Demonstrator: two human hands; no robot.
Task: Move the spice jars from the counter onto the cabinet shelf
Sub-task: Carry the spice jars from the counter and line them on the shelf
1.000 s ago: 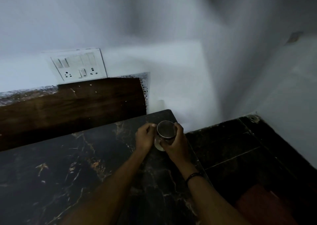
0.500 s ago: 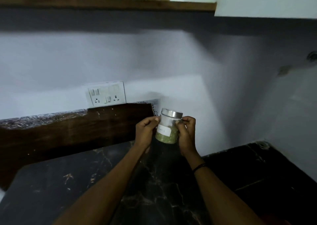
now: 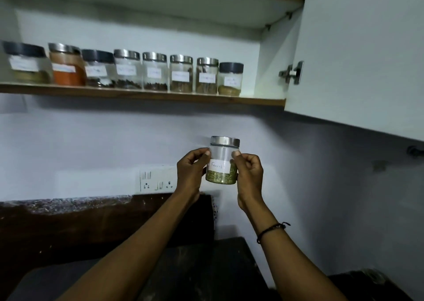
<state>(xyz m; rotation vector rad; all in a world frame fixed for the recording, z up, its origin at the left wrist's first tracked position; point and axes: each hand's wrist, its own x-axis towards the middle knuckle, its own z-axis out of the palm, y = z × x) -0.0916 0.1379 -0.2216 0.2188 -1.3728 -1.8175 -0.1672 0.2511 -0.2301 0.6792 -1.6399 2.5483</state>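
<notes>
Eight labelled jars already in a row on cabinet shelf; fennel jar upright in mid-air below it, left hand and right hand fingers pinching its sides; placement at row's right end judged outstanding.

A white paper label on the steel-lidded glass jar carries the handwritten word "Fennel". The eight jars lined along the front edge of the cabinet shelf also bear white handwritten labels, all too blurred to read.
</notes>
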